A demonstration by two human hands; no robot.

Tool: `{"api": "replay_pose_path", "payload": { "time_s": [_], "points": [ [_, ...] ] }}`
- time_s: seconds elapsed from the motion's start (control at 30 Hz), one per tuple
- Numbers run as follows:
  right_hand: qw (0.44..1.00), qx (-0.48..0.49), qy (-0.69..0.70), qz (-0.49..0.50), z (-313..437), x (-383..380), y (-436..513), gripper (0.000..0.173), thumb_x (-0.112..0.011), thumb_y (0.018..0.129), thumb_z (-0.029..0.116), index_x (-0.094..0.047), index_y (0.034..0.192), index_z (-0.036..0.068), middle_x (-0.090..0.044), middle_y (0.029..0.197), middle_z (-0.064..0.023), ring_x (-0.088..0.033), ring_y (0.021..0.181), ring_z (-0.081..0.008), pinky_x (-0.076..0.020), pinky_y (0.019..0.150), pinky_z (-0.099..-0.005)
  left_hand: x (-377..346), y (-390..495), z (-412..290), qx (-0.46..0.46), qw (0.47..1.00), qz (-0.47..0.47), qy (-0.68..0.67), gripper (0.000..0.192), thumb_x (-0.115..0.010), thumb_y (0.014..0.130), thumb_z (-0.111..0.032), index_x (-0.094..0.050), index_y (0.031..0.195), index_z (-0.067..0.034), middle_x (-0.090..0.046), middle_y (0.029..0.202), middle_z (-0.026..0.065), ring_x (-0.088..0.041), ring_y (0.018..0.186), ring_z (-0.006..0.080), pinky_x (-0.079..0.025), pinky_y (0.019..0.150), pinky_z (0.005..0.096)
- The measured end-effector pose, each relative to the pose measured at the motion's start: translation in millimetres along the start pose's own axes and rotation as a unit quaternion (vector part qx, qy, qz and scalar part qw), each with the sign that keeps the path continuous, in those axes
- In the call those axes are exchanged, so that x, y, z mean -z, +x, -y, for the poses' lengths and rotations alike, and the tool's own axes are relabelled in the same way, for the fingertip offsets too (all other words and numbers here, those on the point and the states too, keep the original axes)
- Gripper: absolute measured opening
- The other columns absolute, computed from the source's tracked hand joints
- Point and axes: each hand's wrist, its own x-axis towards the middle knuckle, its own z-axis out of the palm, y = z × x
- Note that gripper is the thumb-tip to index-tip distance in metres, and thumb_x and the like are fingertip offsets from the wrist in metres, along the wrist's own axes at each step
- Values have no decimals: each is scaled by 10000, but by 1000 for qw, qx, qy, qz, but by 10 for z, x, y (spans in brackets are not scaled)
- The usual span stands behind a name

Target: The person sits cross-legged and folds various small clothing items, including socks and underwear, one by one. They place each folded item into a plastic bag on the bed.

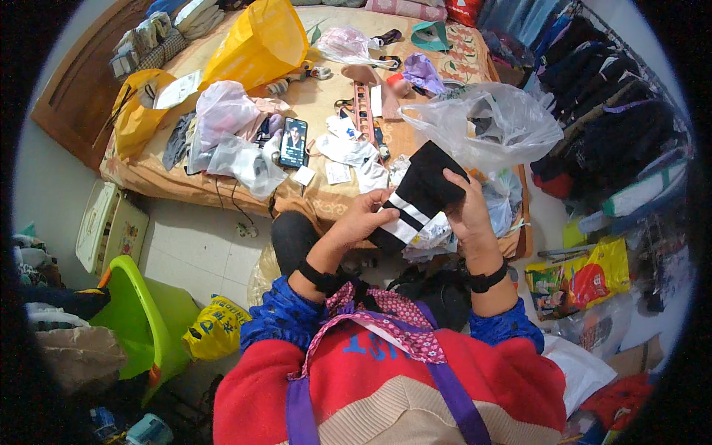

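Both hands hold a black knitted piece with white stripes (421,192), seemingly a sock or cuff, above the near edge of the bed. My left hand (367,219) grips its striped lower end, thumb on top. At the upper right side, my right hand (466,204) pinches the plain black part, thumb across it. Behind the piece lie white socks (353,153) and small white cards (338,173). A lit smartphone (293,142) rests to their left. To the right of the socks is a large clear plastic bag (495,125) with something dark inside.
Yellow bags (258,47), a pink strap-like strip (363,111) and a purple cloth (423,72) lie farther back on the bed. A green plastic tub (133,317) and a yellow bag (218,327) stand on the floor at left. Dark clothes (617,128) hang at right.
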Motion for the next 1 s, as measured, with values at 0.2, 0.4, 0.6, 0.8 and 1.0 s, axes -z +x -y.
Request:
{"api": "replay_pose_path", "payload": {
  "time_s": [0.2, 0.4, 0.6, 0.8, 1.0],
  "points": [
    [995, -57, 73, -38, -92, 33, 84, 295, -642, 838, 113, -592, 1109, 8, -662, 1016, -82, -656, 886, -226, -534, 779, -349, 92, -38, -129, 109, 970, -3, -216, 183, -609, 832, -41, -555, 1005, -58, -640, 901, 35, -637, 801, 140, -544, 711, 289],
    [850, 295, -436, 22, -125, -63, -19, 332, -625, 806, -18, -588, 1135, -2, -643, 1100, -126, -635, 972, -276, -494, 864, -327, 146, -52, -234, 101, 965, 9, -242, 675, -699, 782, -138, -384, 1372, -45, -557, 1208, 98, -592, 1042, 195, -509, 894, 343],
    [680, 408, -591, 147, -258, -127, -75, 499, -554, 679, -115, -554, 1159, 23, -554, 1240, -170, -544, 1141, -356, -440, 960, -387, 89, -97, -318, 24, 959, -6, -282, 777, -741, 736, -81, -345, 1404, -46, -515, 1244, 114, -547, 1102, 191, -449, 954, 293],
    [871, 225, -403, 168, -287, -24, -56, 489, -642, 718, -16, -517, 1186, 43, -422, 1388, -150, -464, 1246, -302, -369, 1016, -358, 102, -199, -410, -31, 965, 52, -255, 714, -720, 739, -15, -380, 1362, -80, -518, 1227, 118, -541, 1104, 195, -450, 958, 301],
    [931, 171, -301, 114, -360, -47, -72, 343, -721, 693, 34, -516, 968, 47, -452, 1325, -201, -460, 1224, -313, -349, 1018, -367, 26, -206, -349, -79, 994, -15, -77, 453, -691, 761, 28, -480, 1147, -78, -529, 1103, 37, -561, 941, 145, -492, 827, 267]
  ]
}}
